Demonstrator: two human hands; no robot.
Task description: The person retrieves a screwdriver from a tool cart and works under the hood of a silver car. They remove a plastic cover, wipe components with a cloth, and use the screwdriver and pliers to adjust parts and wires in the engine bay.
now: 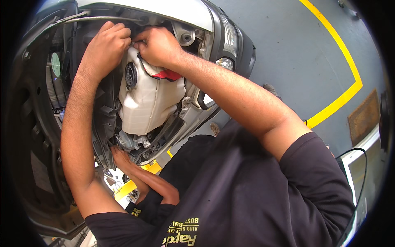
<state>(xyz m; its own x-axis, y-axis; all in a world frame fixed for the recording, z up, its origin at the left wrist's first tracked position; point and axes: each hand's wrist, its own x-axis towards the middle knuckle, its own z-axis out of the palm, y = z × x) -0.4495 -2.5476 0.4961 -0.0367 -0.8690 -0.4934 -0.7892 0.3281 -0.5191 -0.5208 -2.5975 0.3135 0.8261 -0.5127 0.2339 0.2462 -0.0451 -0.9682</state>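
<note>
In an open engine bay, my left hand (108, 48) has its fingers curled at the upper end of a translucent white plastic reservoir (146, 107). My right hand (158, 47) is beside it, thumb and forefinger closed at the same spot; what either grips is too small or hidden to make out. A round black part (131, 75) sits on the reservoir's left side, and a red item (168, 75) shows below my right hand. A thin metal rod (94, 18) runs above my hands.
A co-worker's arm (156, 185) reaches into the bay below the reservoir. The raised black bonnet (33, 136) is at left. The car's headlight (230, 37) is at upper right, beside a grey floor (288, 49) with yellow lines (345, 57) and a rusty plate (362, 111).
</note>
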